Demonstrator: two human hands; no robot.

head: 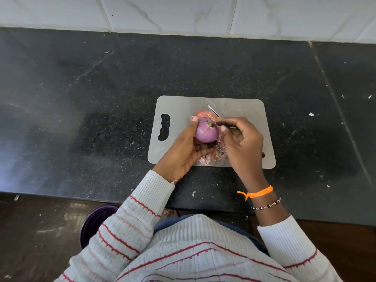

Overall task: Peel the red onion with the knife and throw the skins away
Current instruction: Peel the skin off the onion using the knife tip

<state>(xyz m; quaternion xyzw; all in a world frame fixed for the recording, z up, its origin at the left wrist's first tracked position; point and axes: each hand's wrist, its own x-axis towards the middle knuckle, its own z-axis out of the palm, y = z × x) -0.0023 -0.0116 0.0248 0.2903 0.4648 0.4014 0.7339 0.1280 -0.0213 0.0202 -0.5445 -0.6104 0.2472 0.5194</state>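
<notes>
Both hands meet mid-frame: left hand cups the onion, right hand grips the knife; peeling seems nearly finished, skins next.

— Where do we look from?
— From our head, steeply down over our own chest, close above the black tabletop.
— Facing?
— The tiled wall, one wide view.

Left hand gripping red onion, right hand holding knife
</notes>
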